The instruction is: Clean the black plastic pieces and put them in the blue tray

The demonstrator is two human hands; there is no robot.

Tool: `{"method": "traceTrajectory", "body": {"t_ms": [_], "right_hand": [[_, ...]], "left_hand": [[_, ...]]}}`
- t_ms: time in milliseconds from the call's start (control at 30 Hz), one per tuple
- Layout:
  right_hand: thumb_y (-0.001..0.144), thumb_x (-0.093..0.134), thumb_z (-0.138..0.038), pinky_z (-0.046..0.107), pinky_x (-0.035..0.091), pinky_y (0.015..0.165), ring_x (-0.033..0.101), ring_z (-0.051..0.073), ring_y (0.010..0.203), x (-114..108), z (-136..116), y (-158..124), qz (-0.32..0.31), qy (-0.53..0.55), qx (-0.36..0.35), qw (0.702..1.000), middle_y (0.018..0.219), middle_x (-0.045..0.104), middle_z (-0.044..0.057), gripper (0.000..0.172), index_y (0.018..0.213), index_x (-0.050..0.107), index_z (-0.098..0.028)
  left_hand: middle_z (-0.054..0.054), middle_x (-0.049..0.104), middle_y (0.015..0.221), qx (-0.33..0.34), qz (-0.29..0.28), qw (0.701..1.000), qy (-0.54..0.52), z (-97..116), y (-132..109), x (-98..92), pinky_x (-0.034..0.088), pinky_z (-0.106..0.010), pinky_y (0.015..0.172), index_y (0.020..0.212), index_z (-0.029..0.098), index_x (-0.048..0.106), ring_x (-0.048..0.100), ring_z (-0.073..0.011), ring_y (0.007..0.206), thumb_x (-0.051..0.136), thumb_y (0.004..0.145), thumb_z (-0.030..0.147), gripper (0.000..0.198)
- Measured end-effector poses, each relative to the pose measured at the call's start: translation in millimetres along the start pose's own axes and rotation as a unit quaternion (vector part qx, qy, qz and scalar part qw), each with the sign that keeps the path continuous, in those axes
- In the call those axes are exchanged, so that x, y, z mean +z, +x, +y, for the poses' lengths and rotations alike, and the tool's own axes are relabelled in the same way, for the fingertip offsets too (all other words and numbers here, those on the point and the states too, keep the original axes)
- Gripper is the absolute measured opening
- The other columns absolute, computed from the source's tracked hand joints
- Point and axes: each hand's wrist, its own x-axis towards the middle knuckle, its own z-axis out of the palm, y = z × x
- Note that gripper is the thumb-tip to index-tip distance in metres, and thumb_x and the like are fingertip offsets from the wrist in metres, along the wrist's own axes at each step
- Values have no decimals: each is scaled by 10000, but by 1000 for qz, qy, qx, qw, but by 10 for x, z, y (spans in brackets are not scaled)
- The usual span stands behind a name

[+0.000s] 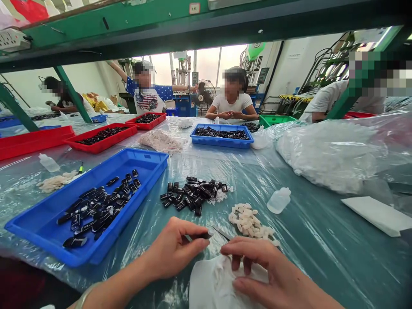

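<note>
My left hand (172,251) pinches a small dark piece (204,235) between thumb and fingertips. My right hand (268,274) holds a thin dark tool (220,232) whose tip meets that piece, and rests on a white cloth (210,283). Just beyond lie a heap of black pieces (192,195), a pile of small white bits (250,223) and a small clear bottle (278,200). A blue tray (48,214) at my left holds several more black pieces.
The table has a plastic sheet over green. Red trays (101,139) and another blue tray (221,135) of black parts stand farther back. A big plastic bag of white bits (325,154) lies right, a white pad (376,214) beside it. Several people sit opposite.
</note>
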Motion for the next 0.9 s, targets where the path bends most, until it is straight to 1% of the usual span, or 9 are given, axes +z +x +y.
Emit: {"method": "traceTrajectory", "body": {"t_ms": [167,300,400,467,533,633,733,833,900], "right_hand": [[796,563,-261,285,519,612,611,152,674,-60,-45,43,26,-33,35,998,878,665,62,217,982,647,-187],[780,583,-297,219,451,472,558,119,518,-315,-62,88,164,-77,53,982,615,635,-5,144,766,675,-187],[798,576,-360,257,482,552,588,144,600,-819,189,57,348,-139,136,917,702,650,17,241,905,651,-158],[853,525,-340,322,501,673,607,168,752,-1232,472,-35,464,-188,205,841,890,644,54,276,1027,590,-137],[871,522,-303,389,496,757,597,184,888,-1572,774,-163,524,-222,270,777,1063,594,65,274,1096,543,-148],[869,530,-289,410,493,788,581,203,952,-1772,1139,-333,525,-235,329,749,1141,563,75,288,1128,534,-161],[870,529,-289,406,500,776,586,198,939,-1689,1294,-435,507,-229,346,756,1136,565,76,295,1135,528,-160],[871,527,-283,390,502,769,588,192,932,-1612,1199,-481,503,-226,321,770,1125,571,70,270,1115,541,-167],[920,426,-283,288,478,776,576,158,958,-1586,1009,-470,509,-227,286,779,1114,586,29,200,985,614,-273]], "left_hand": [[6,529,553,30,-21,999,4,34,23,18,288,-193,472,738,115,704,365,-92,517,520,786,322,281],[-15,593,600,12,-8,1000,-27,-8,22,50,355,-184,506,747,133,715,450,-116,565,564,759,341,258],[-36,636,670,-10,3,998,-70,-44,73,68,411,-198,553,782,143,720,502,-145,633,592,736,371,266],[-42,644,679,-16,-21,996,-83,-39,138,87,432,-213,570,781,135,723,513,-152,640,597,731,390,288],[-43,645,672,-15,-43,995,-93,-4,208,119,436,-218,568,783,126,725,513,-147,627,597,732,404,310],[-47,647,673,-12,-62,993,-101,75,286,182,431,-214,568,799,121,723,513,-141,620,586,749,413,326],[-61,655,704,-11,-81,991,-102,133,313,235,431,-222,589,806,116,721,525,-148,644,583,758,402,321],[-73,643,693,-14,-86,987,-138,131,316,269,428,-228,579,810,96,717,519,-144,626,600,743,406,338],[-80,643,712,-20,-86,982,-167,107,320,285,437,-234,582,838,95,712,520,-142,624,613,733,408,345]]}}
